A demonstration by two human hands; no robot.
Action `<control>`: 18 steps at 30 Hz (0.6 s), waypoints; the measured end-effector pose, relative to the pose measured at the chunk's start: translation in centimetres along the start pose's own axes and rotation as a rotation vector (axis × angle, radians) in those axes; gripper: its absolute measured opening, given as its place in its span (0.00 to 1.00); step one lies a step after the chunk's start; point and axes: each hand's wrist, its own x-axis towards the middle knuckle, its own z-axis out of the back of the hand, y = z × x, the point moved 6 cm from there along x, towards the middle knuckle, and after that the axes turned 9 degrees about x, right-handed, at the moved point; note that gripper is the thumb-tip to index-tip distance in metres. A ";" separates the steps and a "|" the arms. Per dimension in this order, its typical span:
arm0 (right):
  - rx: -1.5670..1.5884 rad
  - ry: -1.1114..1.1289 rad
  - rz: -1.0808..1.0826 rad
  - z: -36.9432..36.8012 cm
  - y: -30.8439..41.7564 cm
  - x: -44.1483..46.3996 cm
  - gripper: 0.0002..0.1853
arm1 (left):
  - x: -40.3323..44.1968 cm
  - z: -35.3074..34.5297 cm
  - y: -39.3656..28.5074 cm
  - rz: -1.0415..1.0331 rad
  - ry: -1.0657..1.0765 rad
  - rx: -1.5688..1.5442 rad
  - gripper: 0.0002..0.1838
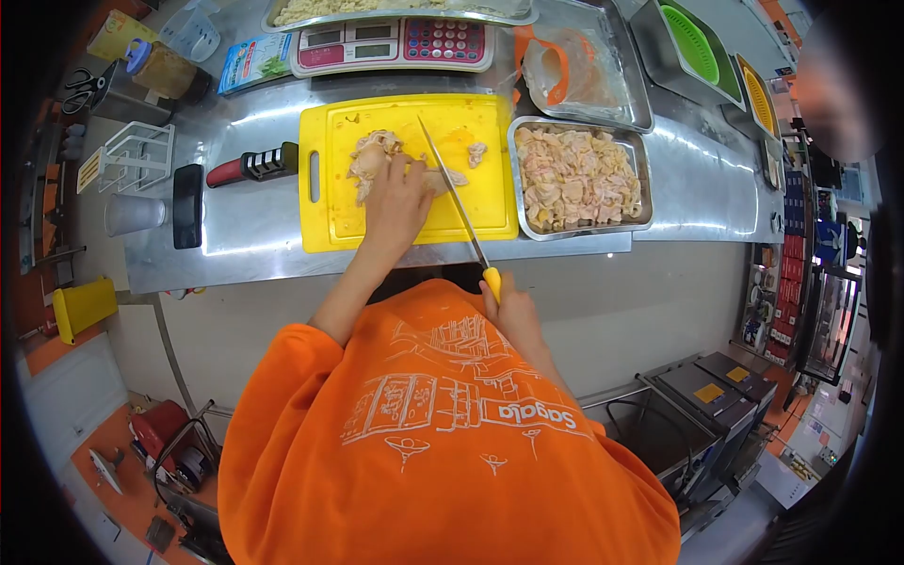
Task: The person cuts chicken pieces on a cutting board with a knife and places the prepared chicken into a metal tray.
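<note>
A yellow cutting board (pixel 330 221) lies on the steel table with a pile of raw chicken (pixel 369 158) on its left half. My left hand (pixel 397 200) presses its bent fingers on the meat, gripping a strip (pixel 454 177) that sticks out to the right. In my right hand (pixel 513 311) is the yellow handle of a long knife (pixel 463 209). The blade slants up and left across the board, close to the left fingertips and over the strip. A small chicken piece (pixel 476 153) rests alone right of the blade.
Beside the board's right edge stands a steel tray of cut chicken (pixel 579 179). A kitchen scale (pixel 391 47) sits behind the board. To the left are a knife sharpener (pixel 252 166), a black block (pixel 187 207) and a white rack (pixel 132 155). A plastic bag (pixel 584 75) lies back right.
</note>
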 end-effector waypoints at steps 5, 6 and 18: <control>-0.046 -0.016 -0.031 -0.4 -0.3 -1.4 0.18 | 0.1 -2.5 0.7 -0.168 -0.018 -0.079 0.10; -0.052 -0.018 -0.039 -0.3 -0.2 -1.9 0.18 | 0.2 -2.8 1.0 -0.159 0.001 -0.111 0.10; -0.046 -0.072 -0.002 -1.9 3.7 4.7 0.18 | -0.1 -3.7 1.7 -0.244 0.050 -0.205 0.08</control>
